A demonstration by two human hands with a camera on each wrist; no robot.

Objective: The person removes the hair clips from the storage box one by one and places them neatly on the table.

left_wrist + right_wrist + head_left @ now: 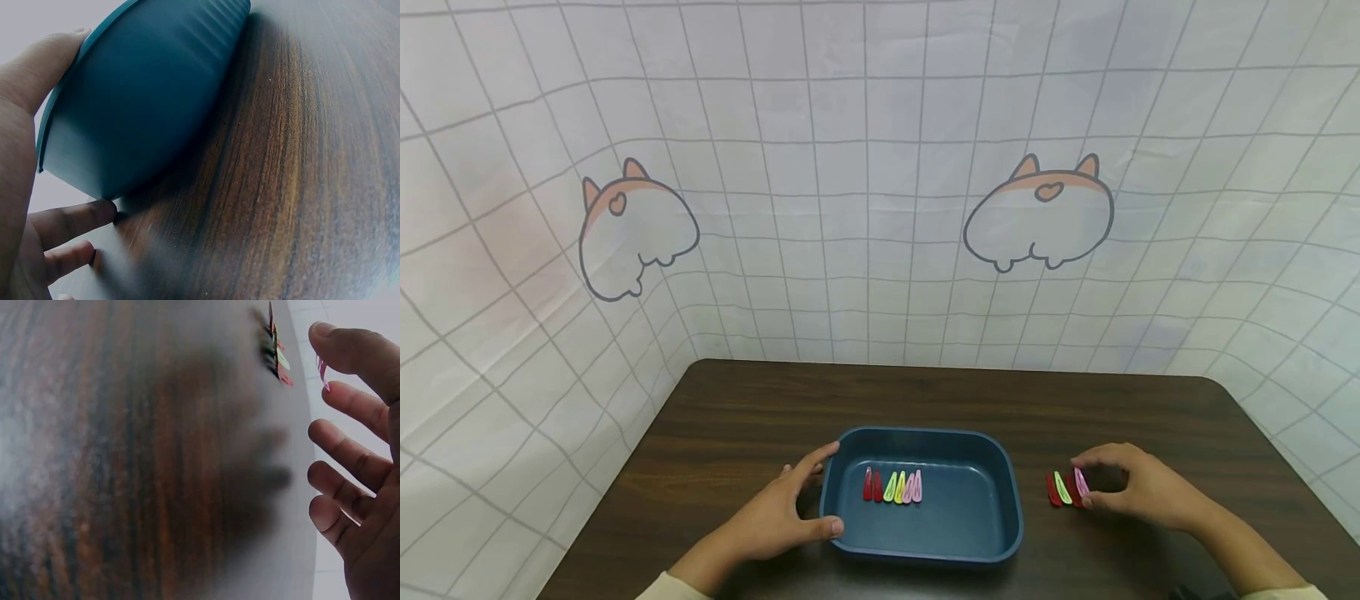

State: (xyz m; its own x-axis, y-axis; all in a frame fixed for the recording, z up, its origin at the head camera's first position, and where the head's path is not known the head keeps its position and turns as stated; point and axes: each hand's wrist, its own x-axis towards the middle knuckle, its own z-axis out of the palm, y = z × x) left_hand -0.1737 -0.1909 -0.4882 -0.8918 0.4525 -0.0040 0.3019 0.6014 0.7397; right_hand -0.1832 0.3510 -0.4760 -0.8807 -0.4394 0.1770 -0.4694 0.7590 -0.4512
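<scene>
My right hand (1150,490) pinches a pink snap hair clip (1081,481) between thumb and index fingertip, the other fingers spread in the right wrist view. Just left of it on the table lie two red clips, one at the outer end (1053,490), and a light green clip (1063,488). My left hand (778,512) rests against the left end of a blue tray (955,542), thumb at the rim and fingers along the outside. Inside the tray stands a row of clips: two red (872,485), then green (891,487), yellow (900,487) and two pink (917,486).
The dark wooden table (760,400) has rounded far corners. A white grid-patterned curtain (865,208) with printed animal shapes hangs behind and on both sides. A small black object (1187,593) shows at the bottom right edge.
</scene>
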